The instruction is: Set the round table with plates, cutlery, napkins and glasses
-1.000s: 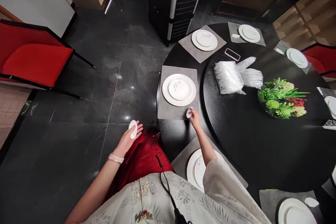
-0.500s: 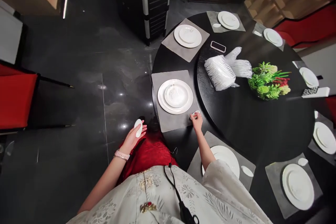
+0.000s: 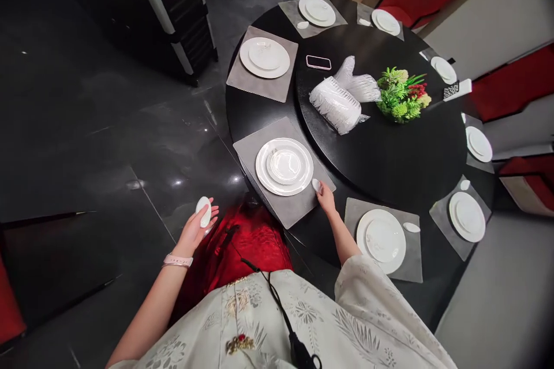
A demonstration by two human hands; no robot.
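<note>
In my left hand (image 3: pixel 197 230), held out over the floor left of the table, is a small white oval dish (image 3: pixel 203 211), gripped under the thumb with the fingers stretched beneath. My right hand (image 3: pixel 325 196) pinches another small white dish (image 3: pixel 316 185) at the right side of the nearest grey placemat (image 3: pixel 285 216). Whether that dish touches the mat I cannot tell. Left of it, on the same placemat, a small white plate (image 3: pixel 285 165) is stacked on a larger white plate (image 3: pixel 262 176).
A black turntable (image 3: pixel 389 161) bears plastic-wrapped white packs (image 3: pixel 337 105), a phone (image 3: pixel 318 62) and a flower arrangement (image 3: pixel 402 98). Other placemats with stacked plates ring the round table, one (image 3: pixel 413 265) close by my right forearm. A dark slatted cabinet (image 3: pixel 173 17) stands beyond on the floor.
The view has turned, so the table appears shifted leftward and tilted. My right hand stays by the placemat's right side, its small dish now showing more. My left hand still holds its dish.
</note>
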